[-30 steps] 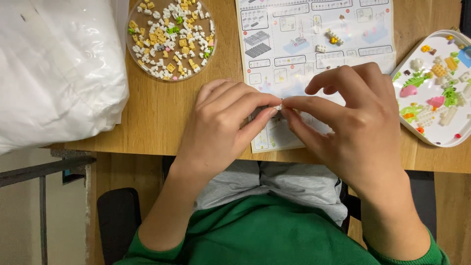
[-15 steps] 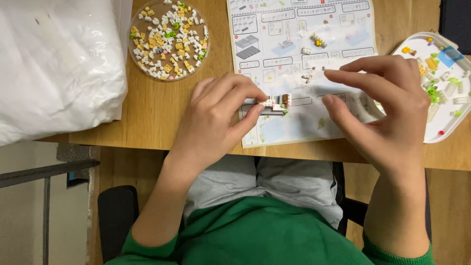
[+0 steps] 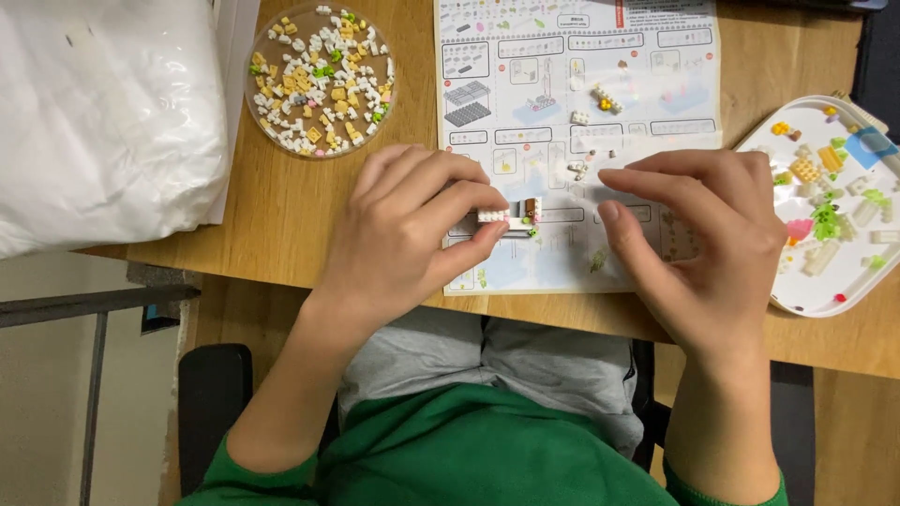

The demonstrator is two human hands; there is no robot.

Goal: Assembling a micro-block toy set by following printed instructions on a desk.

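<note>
Left hand [image 3: 408,225] pinching small white brick assembly [image 3: 514,215] over printed paper instruction sheet [image 3: 562,103].
Right hand [image 3: 703,234] open, fingers curled, empty, near white plastic parts tray [image 3: 797,295] by wooden table edge [image 3: 281,267].

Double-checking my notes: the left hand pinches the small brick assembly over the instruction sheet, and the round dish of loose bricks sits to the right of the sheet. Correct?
Not quite. The head view shows the round dish to the left of the instruction sheet. The left hand does pinch the small brick assembly over the sheet.
</note>
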